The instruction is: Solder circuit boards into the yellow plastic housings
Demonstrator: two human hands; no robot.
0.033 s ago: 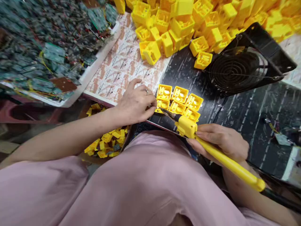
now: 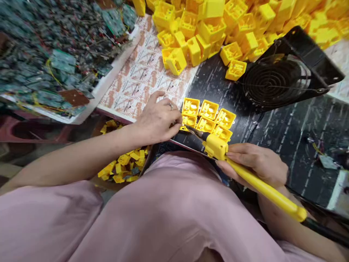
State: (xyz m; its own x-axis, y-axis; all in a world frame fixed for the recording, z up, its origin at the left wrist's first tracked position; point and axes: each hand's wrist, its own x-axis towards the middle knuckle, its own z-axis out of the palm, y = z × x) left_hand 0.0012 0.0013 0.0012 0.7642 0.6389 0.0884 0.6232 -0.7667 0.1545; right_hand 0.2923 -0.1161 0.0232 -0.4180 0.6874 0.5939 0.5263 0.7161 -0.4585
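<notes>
Left hand (image 2: 156, 123) lies at the left edge of six yellow housings (image 2: 208, 118) grouped on the near desk (image 2: 272, 134) — fingers curled against the near-left one, grip not discernible. Right hand (image 2: 257, 163) — fingers clamped on a yellow iron (image 2: 263, 187), tip at that housing. Fan (image 2: 275, 78) far right

Fan (image 2: 275, 82), pile (image 2: 218, 25) hem housing cluster (image 2: 208, 118); mat (image 2: 278, 134) rightward open.

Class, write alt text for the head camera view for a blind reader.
A person's right hand holds a yellow-handled tool, its dark tip at a cluster of small yellow housings on a black mat, while the left hand touches its edge. A black fan, heaped yellow housings and circuit boards lie behind.
</notes>
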